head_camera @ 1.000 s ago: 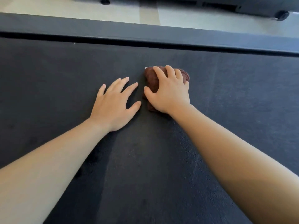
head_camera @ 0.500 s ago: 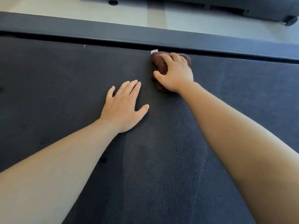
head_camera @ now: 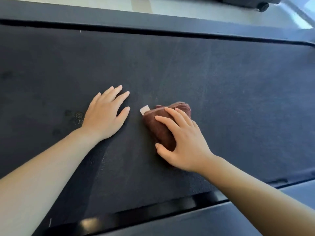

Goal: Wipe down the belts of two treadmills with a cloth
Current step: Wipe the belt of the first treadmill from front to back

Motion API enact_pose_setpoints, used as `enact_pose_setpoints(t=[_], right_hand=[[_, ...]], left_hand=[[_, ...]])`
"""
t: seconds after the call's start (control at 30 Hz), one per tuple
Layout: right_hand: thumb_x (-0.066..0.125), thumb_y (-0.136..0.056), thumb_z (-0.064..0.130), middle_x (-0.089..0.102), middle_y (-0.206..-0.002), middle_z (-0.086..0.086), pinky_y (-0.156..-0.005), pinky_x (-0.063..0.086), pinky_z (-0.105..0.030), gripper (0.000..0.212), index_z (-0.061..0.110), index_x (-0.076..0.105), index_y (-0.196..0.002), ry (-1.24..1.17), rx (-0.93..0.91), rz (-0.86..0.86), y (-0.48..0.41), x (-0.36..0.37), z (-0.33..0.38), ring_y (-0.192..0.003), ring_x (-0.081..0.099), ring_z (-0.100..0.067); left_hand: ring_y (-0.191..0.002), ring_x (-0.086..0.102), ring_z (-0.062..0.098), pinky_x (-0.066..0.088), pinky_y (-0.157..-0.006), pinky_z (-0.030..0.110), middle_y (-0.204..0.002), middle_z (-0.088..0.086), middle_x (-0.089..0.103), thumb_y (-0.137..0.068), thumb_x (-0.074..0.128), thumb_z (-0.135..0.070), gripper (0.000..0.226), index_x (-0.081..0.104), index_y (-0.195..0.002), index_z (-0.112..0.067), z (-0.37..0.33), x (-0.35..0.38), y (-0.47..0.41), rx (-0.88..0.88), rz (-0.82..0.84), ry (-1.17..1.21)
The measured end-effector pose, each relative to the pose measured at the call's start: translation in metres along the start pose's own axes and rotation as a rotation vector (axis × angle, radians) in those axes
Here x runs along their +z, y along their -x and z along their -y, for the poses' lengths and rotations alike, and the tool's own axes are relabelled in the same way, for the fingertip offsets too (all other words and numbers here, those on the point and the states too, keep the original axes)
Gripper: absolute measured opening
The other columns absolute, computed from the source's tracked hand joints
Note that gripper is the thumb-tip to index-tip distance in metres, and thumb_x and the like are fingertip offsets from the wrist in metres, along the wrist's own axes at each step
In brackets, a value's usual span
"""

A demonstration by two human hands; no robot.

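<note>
A dark treadmill belt (head_camera: 221, 79) fills most of the view. My right hand (head_camera: 184, 142) presses a bunched brown cloth (head_camera: 160, 126) onto the belt near its middle, fingers spread over it. A small white tag (head_camera: 144, 109) sticks out of the cloth's far left corner. To the left of the cloth, my left hand (head_camera: 105, 114) lies flat on the belt with its fingers apart and nothing in it. A few dull spots (head_camera: 76, 115) mark the belt just left of that hand.
The far side rail (head_camera: 153, 23) of the treadmill runs across the top, with pale floor (head_camera: 119, 2) beyond it. The near side rail (head_camera: 187, 218) crosses the bottom right. A dark piece of equipment with a wheel (head_camera: 262, 5) stands at the top right.
My right hand has pulled the cloth back from the belt's far edge toward me, to the belt's middle. My left hand has stayed flat on the belt.
</note>
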State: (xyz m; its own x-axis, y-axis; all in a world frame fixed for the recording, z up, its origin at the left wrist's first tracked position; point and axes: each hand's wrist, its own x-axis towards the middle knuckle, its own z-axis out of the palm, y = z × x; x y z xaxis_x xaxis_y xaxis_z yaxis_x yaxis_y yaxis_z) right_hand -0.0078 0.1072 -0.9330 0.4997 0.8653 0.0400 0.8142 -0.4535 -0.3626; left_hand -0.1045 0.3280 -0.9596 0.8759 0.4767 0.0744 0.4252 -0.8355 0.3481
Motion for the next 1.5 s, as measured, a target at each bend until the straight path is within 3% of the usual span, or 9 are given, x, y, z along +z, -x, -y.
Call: enact_pose_setpoints(t=[0.17,0.47,0.67,0.87,1.03,1.17,1.27,1.37,1.5], right_hand=[[0.048,-0.082,0.061,0.025,-0.157,0.006,-0.112,0.024,-0.05,0.071,0.042,0.029,-0.147,0.104,0.121,-0.011,-0.023,0.008,0.013,-0.146,0.016,-0.021],[0.051,-0.087,0.051,0.031,-0.154,0.002,-0.111,0.026,-0.052,0.063,0.036,0.034,-0.145,0.084,0.059,-0.01,-0.112,0.011,0.008,-0.143,0.021,-0.023],[0.05,-0.086,0.05,0.029,-0.154,0.0,-0.11,0.025,-0.058,0.062,0.034,0.035,-0.144,0.043,0.033,0.013,-0.144,0.013,0.015,-0.143,0.02,-0.026],[0.049,-0.089,0.052,0.02,-0.159,0.001,-0.114,0.023,-0.056,0.065,0.034,0.029,-0.148,0.04,-0.008,0.035,-0.125,0.013,0.009,-0.147,0.012,-0.025],[0.049,-0.09,0.052,0.018,-0.16,0.001,-0.116,0.017,-0.056,0.065,0.035,0.027,-0.148,0.028,0.008,0.063,-0.156,0.015,0.014,-0.148,0.008,-0.026],[0.049,-0.089,0.052,0.02,-0.159,-0.001,-0.116,0.017,-0.058,0.064,0.034,0.029,-0.147,0.03,-0.043,0.06,-0.207,0.017,0.014,-0.147,0.011,-0.027],[0.05,-0.088,0.052,0.023,-0.158,-0.002,-0.115,0.019,-0.059,0.064,0.034,0.031,-0.147,0.021,-0.046,0.055,-0.255,0.02,0.012,-0.146,0.014,-0.028],[0.05,-0.086,0.052,0.028,-0.155,-0.003,-0.113,0.022,-0.058,0.064,0.033,0.034,-0.145,0.026,-0.019,0.038,-0.302,0.018,0.006,-0.144,0.018,-0.029],[0.05,-0.084,0.051,0.036,-0.149,-0.002,-0.11,0.029,-0.052,0.064,0.032,0.037,-0.144,0.022,0.049,0.002,-0.336,0.012,0.001,-0.139,0.026,-0.027]], left_hand=[[-0.144,0.018,0.02,0.013,-0.116,0.042,-0.155,-0.001,0.027,-0.097,0.041,-0.033,0.048,0.038,-0.144,-0.021,0.003,0.003,0.001,0.015,-0.028,-0.009],[-0.145,0.016,0.02,0.012,-0.115,0.038,-0.156,-0.002,0.023,-0.098,0.034,-0.037,0.048,0.035,-0.145,-0.024,0.007,-0.008,0.041,0.002,0.035,-0.046],[-0.145,0.015,0.015,0.013,-0.115,0.033,-0.157,-0.004,0.02,-0.09,0.025,-0.05,0.066,0.025,-0.148,-0.019,0.008,-0.02,0.051,-0.052,0.096,-0.13],[-0.145,0.012,0.019,0.011,-0.117,0.043,-0.158,0.0,0.017,-0.097,0.037,-0.04,0.057,0.024,-0.148,-0.018,0.022,-0.014,0.0,-0.286,0.001,-0.125],[-0.146,0.009,0.017,0.009,-0.117,0.043,-0.158,-0.003,0.015,-0.096,0.038,-0.042,0.058,0.022,-0.149,-0.024,0.029,-0.013,-0.023,-0.325,-0.003,-0.153],[-0.145,0.011,0.017,0.011,-0.117,0.044,-0.157,-0.003,0.017,-0.095,0.04,-0.043,0.059,0.023,-0.149,-0.025,0.031,-0.013,-0.025,-0.322,0.007,-0.174],[-0.145,0.012,0.015,0.01,-0.116,0.043,-0.157,-0.004,0.018,-0.089,0.029,-0.051,0.064,0.024,-0.148,-0.026,0.032,-0.014,-0.025,-0.329,0.009,-0.173],[-0.145,0.012,0.014,0.011,-0.116,0.043,-0.156,-0.006,0.018,-0.085,0.022,-0.054,0.068,0.026,-0.147,-0.027,0.032,-0.015,-0.025,-0.321,0.002,-0.165],[-0.145,0.01,0.012,0.009,-0.116,0.043,-0.156,-0.006,0.018,-0.086,0.025,-0.052,0.066,0.027,-0.147,-0.026,0.032,-0.013,-0.024,-0.313,-0.027,-0.13]])
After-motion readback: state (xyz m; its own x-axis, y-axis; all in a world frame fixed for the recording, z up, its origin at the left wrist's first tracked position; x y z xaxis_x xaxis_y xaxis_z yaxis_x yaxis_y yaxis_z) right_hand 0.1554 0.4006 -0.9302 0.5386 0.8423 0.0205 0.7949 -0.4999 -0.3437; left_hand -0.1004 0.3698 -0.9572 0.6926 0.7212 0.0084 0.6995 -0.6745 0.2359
